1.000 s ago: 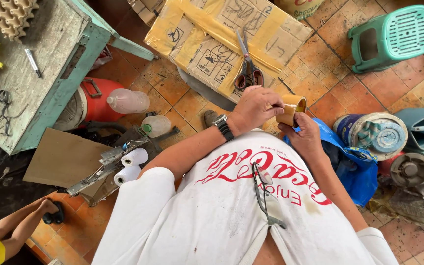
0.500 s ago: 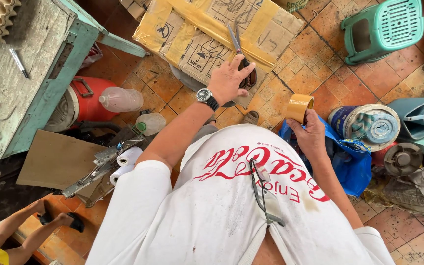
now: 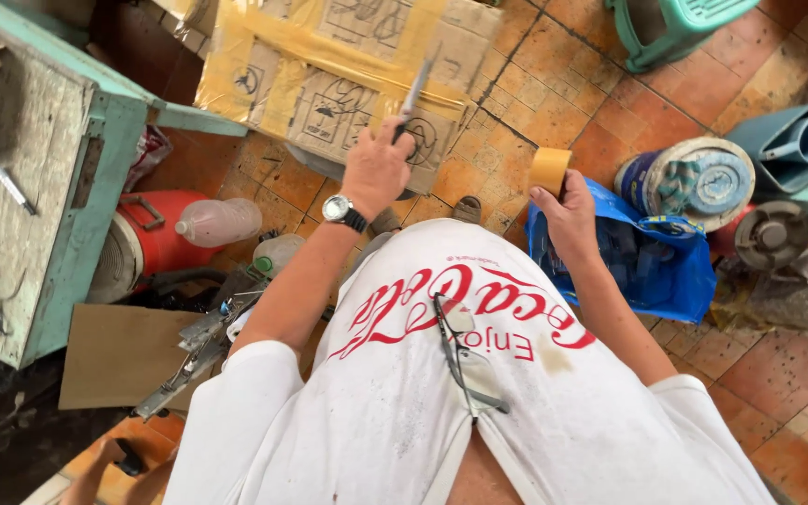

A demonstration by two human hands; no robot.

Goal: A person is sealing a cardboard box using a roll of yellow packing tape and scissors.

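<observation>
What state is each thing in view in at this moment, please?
Left hand: closed around the scissors.
Scissors: lifted, blades shut, pointing away.
Right hand: gripping the tape roll.
Tape roll: held upright off the floor.
Cardboard box: on the floor, flattened, taped over.
Plastic bottle: lying on its side.

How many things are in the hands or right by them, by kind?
Scissors: 1, in left hand
Tape roll: 1, in right hand
Taped box: 1
Blue bag: 1
Plastic bottles: 2
Total: 6
</observation>
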